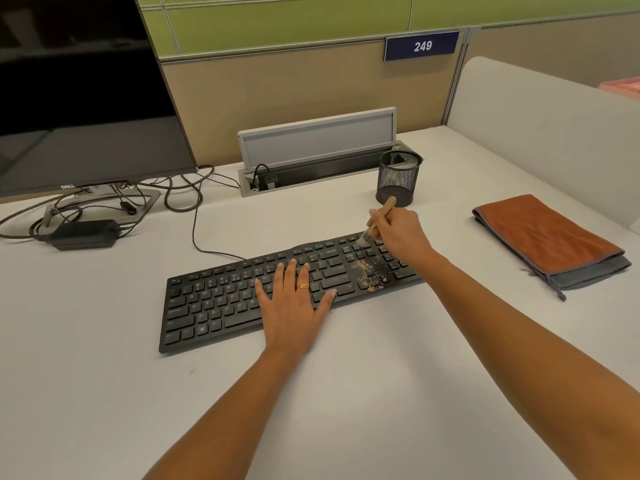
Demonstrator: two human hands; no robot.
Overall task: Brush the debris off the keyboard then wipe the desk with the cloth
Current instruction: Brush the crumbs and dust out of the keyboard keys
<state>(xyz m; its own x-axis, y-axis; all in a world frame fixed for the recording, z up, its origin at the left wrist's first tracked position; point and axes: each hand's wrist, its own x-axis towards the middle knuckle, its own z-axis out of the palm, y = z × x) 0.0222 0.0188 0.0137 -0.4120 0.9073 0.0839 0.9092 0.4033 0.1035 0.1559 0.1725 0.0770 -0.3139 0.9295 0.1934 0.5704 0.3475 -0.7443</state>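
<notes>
- My left hand (294, 299) lies flat on the middle of the black keyboard (214, 306). My fingers are spread out and hold nothing. There is a gold ring (302, 286) on one finger.
- My right hand (403, 233) grips a small brush (377, 220) with a wooden handle. The handle tips up toward 1 o'clock.
- The soft tip of the brush touches the keys at the far right end of the keyboard, at about 1 o'clock from my left hand.
- The keyboard sits on the white worktop (346, 393), right in front of me. Its right end is turned a bit away from me.
- Light brown crumbs (369, 271) lie on the keys near the right end, just below the brush tip. A few crumbs sit at the near edge of the keyboard.
- The cloth (550, 237) is folded flat on the worktop at 3 o'clock from the keyboard, well apart from it. It is orange on top and grey underneath.
- A black mesh cup (398, 178) stands just behind my right hand, at 12 o'clock from it.
- A dark screen (86, 98) stands at 10 o'clock, with black wires (194, 209) and a black power box (83, 233) below it.
- A grey flap (317, 140) stands open at the back of the worktop, at 12 o'clock.
- A blue sign (422, 46) on the wall says 249.
</notes>
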